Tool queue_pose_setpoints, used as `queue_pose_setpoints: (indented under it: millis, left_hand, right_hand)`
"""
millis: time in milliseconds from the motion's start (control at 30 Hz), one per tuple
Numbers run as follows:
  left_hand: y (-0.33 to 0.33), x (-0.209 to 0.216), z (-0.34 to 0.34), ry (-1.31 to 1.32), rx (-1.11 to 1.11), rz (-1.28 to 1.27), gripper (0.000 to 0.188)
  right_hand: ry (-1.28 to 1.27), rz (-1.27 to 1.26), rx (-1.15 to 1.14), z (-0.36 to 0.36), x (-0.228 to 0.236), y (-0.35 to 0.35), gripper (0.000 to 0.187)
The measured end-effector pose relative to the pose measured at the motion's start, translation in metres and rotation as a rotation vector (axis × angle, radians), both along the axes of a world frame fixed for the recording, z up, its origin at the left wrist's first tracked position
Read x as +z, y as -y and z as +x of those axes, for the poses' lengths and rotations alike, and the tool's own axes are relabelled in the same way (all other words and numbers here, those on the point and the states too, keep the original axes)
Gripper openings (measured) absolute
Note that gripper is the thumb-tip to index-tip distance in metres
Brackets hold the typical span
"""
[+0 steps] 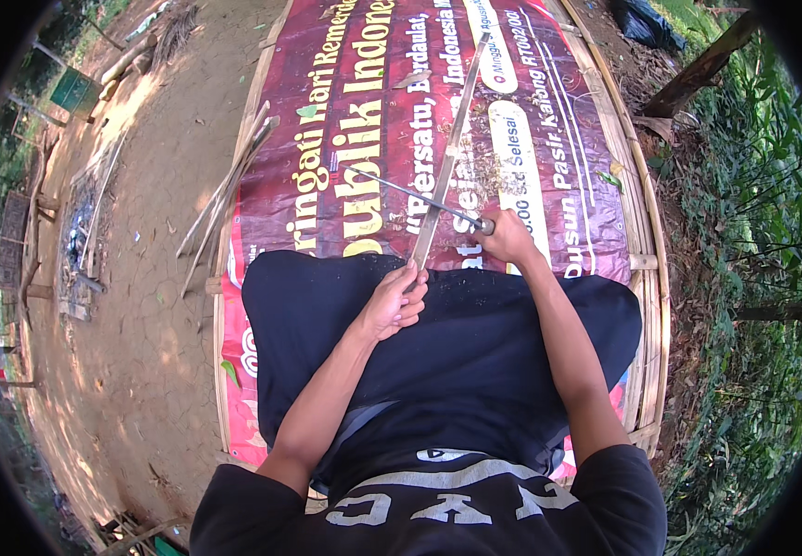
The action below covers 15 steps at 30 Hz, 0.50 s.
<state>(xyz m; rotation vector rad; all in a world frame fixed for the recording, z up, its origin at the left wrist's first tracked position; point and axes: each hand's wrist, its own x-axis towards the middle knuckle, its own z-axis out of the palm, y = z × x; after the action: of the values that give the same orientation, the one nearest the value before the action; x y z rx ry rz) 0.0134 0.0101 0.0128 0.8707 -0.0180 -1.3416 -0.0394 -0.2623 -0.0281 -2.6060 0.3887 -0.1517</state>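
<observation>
My left hand grips the near end of a long, flat bamboo strip, its fingers wrapped round it close to my lap. From there the strip runs away and slightly to the right over a red printed banner. In my right hand is the handle of a thin knife. Its long, narrow blade points to the far left and crosses the strip a short way beyond my left hand. Pale shavings lie scattered on the banner near the strip. Dark cloth covers my legs.
The banner lies over a bamboo platform with a raised slatted edge. Several thin sticks lean at its left side. Bare earth stretches to the left; green plants and a wooden post stand to the right.
</observation>
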Motion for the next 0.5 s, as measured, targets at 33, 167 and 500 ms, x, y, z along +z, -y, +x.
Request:
queue_pose_setpoints:
  millis: [33, 167, 500]
  left_hand:
    - [0.004, -0.002, 0.002, 0.019, 0.004, 0.012, 0.038]
    - [0.006, 0.002, 0.005, -0.003, 0.017, 0.022, 0.038]
    - [-0.003, 0.0, -0.003, 0.038, -0.01, 0.044, 0.037]
  right_hand:
    - [0.022, -0.043, -0.017, 0.001, 0.001, 0.004, 0.019]
    - [-0.033, -0.073, -0.006, -0.005, 0.017, -0.009, 0.021]
    - [0.017, 0.003, -0.184, 0.007, -0.001, 0.017, 0.022]
